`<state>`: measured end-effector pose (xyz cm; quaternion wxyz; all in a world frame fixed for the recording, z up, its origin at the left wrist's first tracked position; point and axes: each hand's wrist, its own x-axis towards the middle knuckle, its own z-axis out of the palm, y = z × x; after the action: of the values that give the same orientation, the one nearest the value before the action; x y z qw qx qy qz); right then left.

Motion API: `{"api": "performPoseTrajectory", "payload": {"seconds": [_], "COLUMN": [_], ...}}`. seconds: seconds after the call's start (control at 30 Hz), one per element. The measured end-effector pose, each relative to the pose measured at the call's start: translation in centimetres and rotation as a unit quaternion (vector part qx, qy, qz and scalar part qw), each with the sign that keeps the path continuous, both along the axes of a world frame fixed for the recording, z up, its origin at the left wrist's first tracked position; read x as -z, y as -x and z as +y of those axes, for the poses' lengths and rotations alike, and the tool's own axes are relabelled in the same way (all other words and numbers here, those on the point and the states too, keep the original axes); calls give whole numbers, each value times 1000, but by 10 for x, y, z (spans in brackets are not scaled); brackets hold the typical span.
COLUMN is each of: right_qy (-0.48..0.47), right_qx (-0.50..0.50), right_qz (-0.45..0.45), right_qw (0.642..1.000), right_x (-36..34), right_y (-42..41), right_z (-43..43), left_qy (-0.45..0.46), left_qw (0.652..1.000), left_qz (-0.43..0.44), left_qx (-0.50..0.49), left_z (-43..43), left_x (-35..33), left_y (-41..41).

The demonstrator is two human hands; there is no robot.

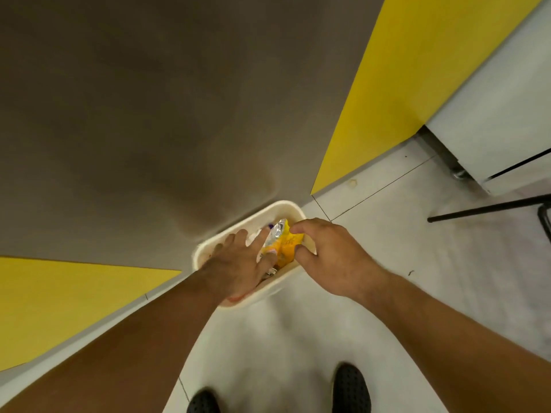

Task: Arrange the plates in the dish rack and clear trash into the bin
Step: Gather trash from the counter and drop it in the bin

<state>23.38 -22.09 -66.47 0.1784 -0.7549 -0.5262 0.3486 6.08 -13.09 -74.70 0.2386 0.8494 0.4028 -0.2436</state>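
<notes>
A cream plastic bin (286, 208) stands on the floor against the brown wall, straight below me. Over its opening sits a crumpled yellow snack wrapper (284, 248) with a silver inside. My right hand (334, 257) pinches the wrapper's right side between thumb and fingers. My left hand (238, 263) lies spread over the bin's left half, its straight fingers pressing on the wrapper's left edge. More trash lies deeper in the bin, mostly hidden by my hands. No plates or dish rack are in view.
A brown wall (149, 114) with yellow panels (402, 84) rises behind the bin. White tiled floor (417, 248) spreads right. A black chair leg (489, 208) and a white cabinet (492, 129) stand at far right. My black shoes (351, 389) are at the bottom.
</notes>
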Motion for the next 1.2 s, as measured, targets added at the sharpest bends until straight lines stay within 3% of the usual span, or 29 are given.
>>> {"api": "performPoseTrajectory", "payload": {"seconds": [0.3,0.7,0.93,1.2], "right_qy": [-32,-167,-217,-239], "right_qx": [-10,-40,-21,-22], "right_qz": [-42,-130,-166,-148], "right_qw": [999,977,962,960], "right_x": [-157,-430,-537,-570], "right_y": [14,57,91,140], "right_z": [-7,-23,-32,-12], "left_qy": [-126,-231,-257,-271], "left_qw": [970,925,904,894], "left_qz": [-204,-296,-338,-357], "left_qx": [-25,60,43,18], "left_z": [-26,-31,-21,-2], "left_x": [-250,-549,-639,-666], "left_y": [30,77,129,168]}}
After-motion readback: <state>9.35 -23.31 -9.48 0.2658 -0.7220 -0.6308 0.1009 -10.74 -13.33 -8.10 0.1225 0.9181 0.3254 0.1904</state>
